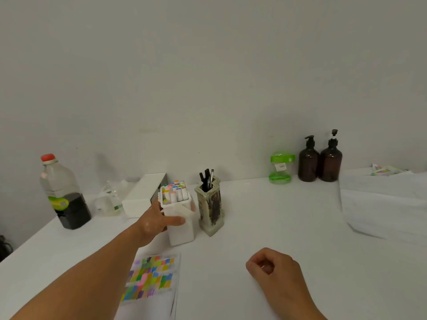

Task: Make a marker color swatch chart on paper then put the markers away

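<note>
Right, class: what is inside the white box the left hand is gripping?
Markers stand upright in the white box, their coloured cap ends showing at the rim. Its opaque walls and the left hand hide their barrels, so the count is unclear.

On the worktop [265, 215], the marker box [181, 229] is standing just left of the pen holder [211, 209], with markers [175, 194] sitting upright in it. The swatch paper [152, 278] is lying before the box. A large bottle [64, 195] is standing far left, and two pump bottles [308, 162] are standing at the back right.

Smooth white plastic marker case [181, 229] on a matt white table [265, 218] — glossy amber pump bottles [320, 161] far right, paper chart [151, 277] near.
</note>
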`<state>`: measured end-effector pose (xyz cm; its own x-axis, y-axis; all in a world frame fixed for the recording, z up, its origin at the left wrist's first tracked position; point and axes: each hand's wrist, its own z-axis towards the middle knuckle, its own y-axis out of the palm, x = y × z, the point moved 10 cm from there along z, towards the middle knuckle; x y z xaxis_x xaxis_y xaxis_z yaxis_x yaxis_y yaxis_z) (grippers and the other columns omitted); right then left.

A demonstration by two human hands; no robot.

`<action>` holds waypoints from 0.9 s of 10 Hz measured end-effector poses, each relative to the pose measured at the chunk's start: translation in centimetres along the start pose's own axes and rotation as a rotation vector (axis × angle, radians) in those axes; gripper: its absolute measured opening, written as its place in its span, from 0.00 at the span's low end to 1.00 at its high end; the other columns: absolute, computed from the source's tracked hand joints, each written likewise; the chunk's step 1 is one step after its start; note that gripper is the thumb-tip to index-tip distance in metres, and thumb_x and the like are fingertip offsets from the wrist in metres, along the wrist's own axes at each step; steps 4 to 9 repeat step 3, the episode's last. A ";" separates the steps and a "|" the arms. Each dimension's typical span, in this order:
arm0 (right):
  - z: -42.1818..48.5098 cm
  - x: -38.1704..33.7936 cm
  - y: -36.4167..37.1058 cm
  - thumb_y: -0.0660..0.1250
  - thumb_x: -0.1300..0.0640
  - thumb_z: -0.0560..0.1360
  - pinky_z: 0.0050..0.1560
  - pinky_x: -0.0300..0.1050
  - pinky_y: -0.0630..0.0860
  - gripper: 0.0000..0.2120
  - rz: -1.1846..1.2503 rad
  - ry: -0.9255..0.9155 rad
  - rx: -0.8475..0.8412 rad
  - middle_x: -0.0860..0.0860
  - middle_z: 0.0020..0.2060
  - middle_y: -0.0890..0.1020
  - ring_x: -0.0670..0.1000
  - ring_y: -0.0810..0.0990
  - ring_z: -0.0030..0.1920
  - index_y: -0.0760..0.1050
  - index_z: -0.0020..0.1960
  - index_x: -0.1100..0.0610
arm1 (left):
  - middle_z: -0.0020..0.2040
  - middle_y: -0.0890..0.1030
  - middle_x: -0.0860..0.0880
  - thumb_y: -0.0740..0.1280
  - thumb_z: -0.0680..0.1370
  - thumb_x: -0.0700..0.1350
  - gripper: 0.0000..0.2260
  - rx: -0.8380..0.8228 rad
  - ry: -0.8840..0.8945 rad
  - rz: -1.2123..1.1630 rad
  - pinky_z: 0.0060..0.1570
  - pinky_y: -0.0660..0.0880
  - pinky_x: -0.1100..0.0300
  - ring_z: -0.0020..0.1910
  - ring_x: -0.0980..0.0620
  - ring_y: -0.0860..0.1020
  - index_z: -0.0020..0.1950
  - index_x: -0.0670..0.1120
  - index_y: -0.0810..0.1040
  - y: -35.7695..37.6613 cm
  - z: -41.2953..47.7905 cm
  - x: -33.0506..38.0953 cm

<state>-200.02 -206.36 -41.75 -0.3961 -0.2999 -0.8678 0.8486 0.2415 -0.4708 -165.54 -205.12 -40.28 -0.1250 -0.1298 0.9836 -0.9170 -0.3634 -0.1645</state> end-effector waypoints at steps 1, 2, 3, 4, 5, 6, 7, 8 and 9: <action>-0.1 0.6 -0.1 0.75 0.54 0.74 0.39 0.31 0.74 0.08 -0.040 -0.007 0.035 0.37 0.33 0.82 0.43 0.79 0.36 0.81 0.36 0.47 | 0.59 0.83 0.48 0.85 0.57 0.45 0.42 -0.047 -0.007 0.002 0.59 0.79 0.46 0.61 0.45 0.80 0.68 0.56 0.73 0.4 0.6 -0.5; -0.5 0.2 -0.7 0.76 0.54 0.73 0.41 0.31 0.74 0.07 -0.091 -0.065 0.084 0.40 0.35 0.82 0.41 0.80 0.40 0.80 0.40 0.44 | 0.63 0.81 0.50 0.83 0.63 0.44 0.41 -0.052 -0.025 -0.022 0.68 0.72 0.44 0.65 0.45 0.77 0.72 0.56 0.69 -0.3 -0.8 -0.3; -2.0 -0.3 -0.8 0.77 0.49 0.72 0.44 0.29 0.73 0.12 -0.179 -0.124 0.057 0.38 0.43 0.81 0.39 0.78 0.47 0.77 0.51 0.41 | 0.65 0.77 0.54 0.78 0.70 0.52 0.37 0.224 0.081 0.129 0.64 0.75 0.48 0.64 0.50 0.77 0.75 0.54 0.66 -3.3 -5.3 0.3; -2.0 -0.3 -0.8 0.77 0.49 0.72 0.44 0.29 0.73 0.12 -0.179 -0.124 0.057 0.38 0.43 0.81 0.39 0.78 0.47 0.77 0.51 0.41 | 0.65 0.77 0.54 0.78 0.70 0.52 0.37 0.224 0.081 0.129 0.64 0.75 0.48 0.64 0.50 0.77 0.75 0.54 0.66 -3.3 -5.3 0.3; -2.0 -0.3 -0.8 0.77 0.49 0.72 0.44 0.29 0.73 0.12 -0.179 -0.124 0.057 0.38 0.43 0.81 0.39 0.78 0.47 0.77 0.51 0.41 | 0.65 0.77 0.54 0.78 0.70 0.52 0.37 0.224 0.081 0.129 0.64 0.75 0.48 0.64 0.50 0.77 0.75 0.54 0.66 -3.3 -5.3 0.3; -2.0 -0.3 -0.8 0.77 0.49 0.72 0.44 0.29 0.73 0.12 -0.179 -0.124 0.057 0.38 0.43 0.81 0.39 0.78 0.47 0.77 0.51 0.41 | 0.65 0.77 0.54 0.78 0.70 0.52 0.37 0.224 0.081 0.129 0.64 0.75 0.48 0.64 0.50 0.77 0.75 0.54 0.66 -3.3 -5.3 0.3; -2.0 -0.3 -0.8 0.77 0.49 0.72 0.44 0.29 0.73 0.12 -0.179 -0.124 0.057 0.38 0.43 0.81 0.39 0.78 0.47 0.77 0.51 0.41 | 0.65 0.77 0.54 0.78 0.70 0.52 0.37 0.224 0.081 0.129 0.64 0.75 0.48 0.64 0.50 0.77 0.75 0.54 0.66 -3.3 -5.3 0.3; -2.0 -0.3 -0.8 0.77 0.49 0.72 0.44 0.29 0.73 0.12 -0.179 -0.124 0.057 0.38 0.43 0.81 0.39 0.78 0.47 0.77 0.51 0.41 | 0.65 0.77 0.54 0.78 0.70 0.52 0.37 0.224 0.081 0.129 0.64 0.75 0.48 0.64 0.50 0.77 0.75 0.54 0.66 -3.3 -5.3 0.3; -2.0 -0.3 -0.8 0.77 0.49 0.72 0.44 0.29 0.73 0.12 -0.179 -0.124 0.057 0.38 0.43 0.81 0.39 0.78 0.47 0.77 0.51 0.41 | 0.65 0.77 0.54 0.78 0.70 0.52 0.37 0.224 0.081 0.129 0.64 0.75 0.48 0.64 0.50 0.77 0.75 0.54 0.66 -3.3 -5.3 0.3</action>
